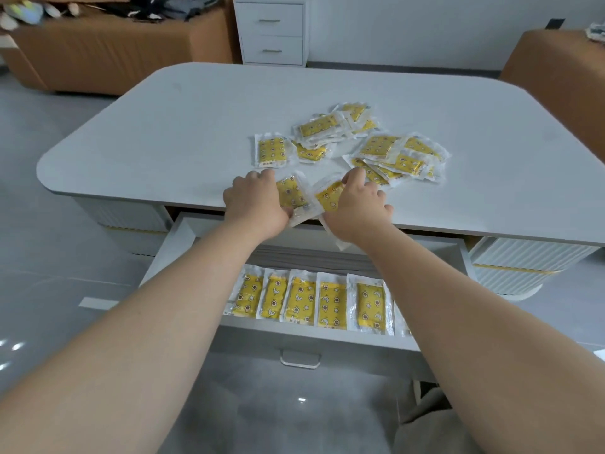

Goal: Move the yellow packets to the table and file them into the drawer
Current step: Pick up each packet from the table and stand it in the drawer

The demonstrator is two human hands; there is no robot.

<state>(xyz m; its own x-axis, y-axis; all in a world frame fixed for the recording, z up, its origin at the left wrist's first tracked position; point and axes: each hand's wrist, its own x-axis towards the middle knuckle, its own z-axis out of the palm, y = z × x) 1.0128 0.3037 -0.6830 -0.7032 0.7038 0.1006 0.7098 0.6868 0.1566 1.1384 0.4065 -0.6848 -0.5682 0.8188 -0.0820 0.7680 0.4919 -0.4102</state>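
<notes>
Several yellow packets in clear wrappers lie in a loose pile (386,149) on the white table (163,132). At the table's front edge my left hand (253,204) grips one yellow packet (292,193). Beside it my right hand (357,206) holds another packet (328,194), and a wrapper corner sticks out below that wrist. The drawer (294,335) under the table stands pulled out. A row of several yellow packets (311,299) lies side by side along its front.
A white two-drawer cabinet (271,29) stands against the far wall. Brown sofas sit at the back left (108,50) and far right (563,80), the left one with clutter on top. Glossy grey floor surrounds the table.
</notes>
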